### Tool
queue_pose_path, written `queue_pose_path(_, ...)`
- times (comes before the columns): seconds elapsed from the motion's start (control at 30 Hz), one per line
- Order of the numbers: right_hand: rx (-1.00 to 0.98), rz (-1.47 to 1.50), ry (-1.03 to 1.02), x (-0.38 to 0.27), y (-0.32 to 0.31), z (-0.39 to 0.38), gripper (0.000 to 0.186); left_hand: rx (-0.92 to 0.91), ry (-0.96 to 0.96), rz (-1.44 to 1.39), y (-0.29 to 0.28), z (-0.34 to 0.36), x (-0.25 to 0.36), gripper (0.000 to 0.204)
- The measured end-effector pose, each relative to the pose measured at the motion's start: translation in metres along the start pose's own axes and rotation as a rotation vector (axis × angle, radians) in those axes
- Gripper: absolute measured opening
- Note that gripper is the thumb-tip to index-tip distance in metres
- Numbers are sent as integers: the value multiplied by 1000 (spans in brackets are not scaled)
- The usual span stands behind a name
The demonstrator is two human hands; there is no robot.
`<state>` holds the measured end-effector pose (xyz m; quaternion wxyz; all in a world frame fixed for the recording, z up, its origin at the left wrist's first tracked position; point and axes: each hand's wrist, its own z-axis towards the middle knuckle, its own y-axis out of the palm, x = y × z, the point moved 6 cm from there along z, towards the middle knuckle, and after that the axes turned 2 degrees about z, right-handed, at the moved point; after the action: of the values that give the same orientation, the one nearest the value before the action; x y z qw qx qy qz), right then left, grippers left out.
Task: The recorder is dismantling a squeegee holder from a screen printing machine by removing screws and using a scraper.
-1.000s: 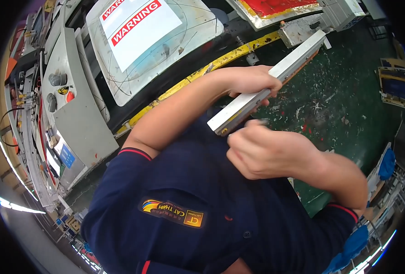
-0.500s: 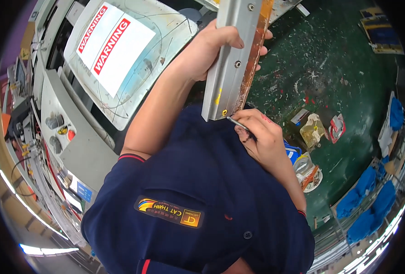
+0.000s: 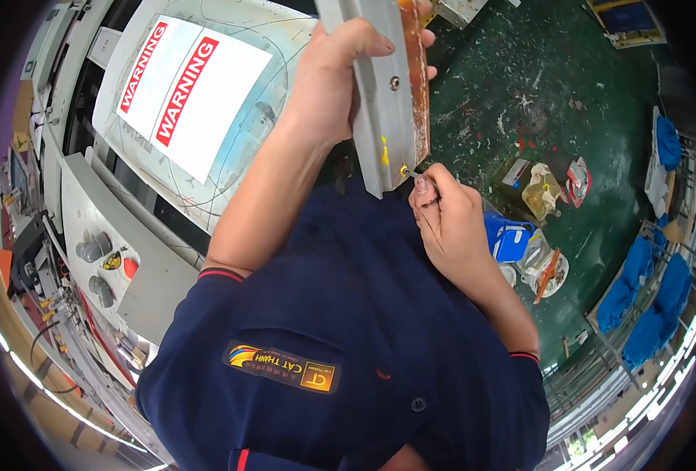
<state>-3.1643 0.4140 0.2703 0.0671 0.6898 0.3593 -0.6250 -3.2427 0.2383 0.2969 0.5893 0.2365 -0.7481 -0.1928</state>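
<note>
My left hand point(image 3: 328, 82) grips a screen-printing squeegee point(image 3: 373, 102), its thumb over the grey metal holder and its fingers round the far side. An amber blade point(image 3: 419, 86) runs along the holder's right edge. The squeegee slants up out of the picture at the top. Bolts dot the holder; the yellow-stained bolt point(image 3: 404, 171) is at the near end. Beside that bolt, my right hand point(image 3: 451, 216) is closed in a pinch on a thin hex key, mostly hidden by the fingers. Dark smudges mark those fingers.
A pale machine platen point(image 3: 230, 47) at the upper left bears a white printed sheet point(image 3: 222, 102) with red bands. Below it is a grey panel with knobs point(image 3: 93, 247). On the green floor point(image 3: 591, 196) to the right are a blue container point(image 3: 509, 238), tubs and bags; racks with blue items stand beyond.
The squeegee and my left hand have shifted up in the picture. My right hand has turned, so the hex key that showed before is mostly hidden behind the fingers.
</note>
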Motion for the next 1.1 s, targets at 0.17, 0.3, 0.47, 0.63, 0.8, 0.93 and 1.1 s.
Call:
queue_pose_path(0.17, -195, -681, -712, -60, 24, 5, 15, -136, -54, -121, -28, -33, 22, 83)
queue_pose_path(0.3, -239, -1040, -1121, -88, 52, 4, 15, -191, -4, 108, -40, -47, 4, 57)
queue_pose_path(0.47, -264, -1080, -1548, -117, 80, -22, 13, -209, -173, -48, -53, -72, 0, 60)
queue_pose_path(0.63, -135, -622, -919, -133, 58, -6, 15, -100, -40, -34, -99, -73, 13, 61)
queue_pose_path(0.8, 84, 13, -165, -64, 77, -9, 24, -172, 83, -241, -102, -74, 43, 80)
queue_pose_path(0.93, 94, -56, -306, -78, 88, -8, 35, -96, 144, -236, -106, -71, 61, 83)
queue_pose_path(1.1, 191, -127, -380, -84, 94, 0, 32, 15, 132, -279, -91, -77, 68, 86)
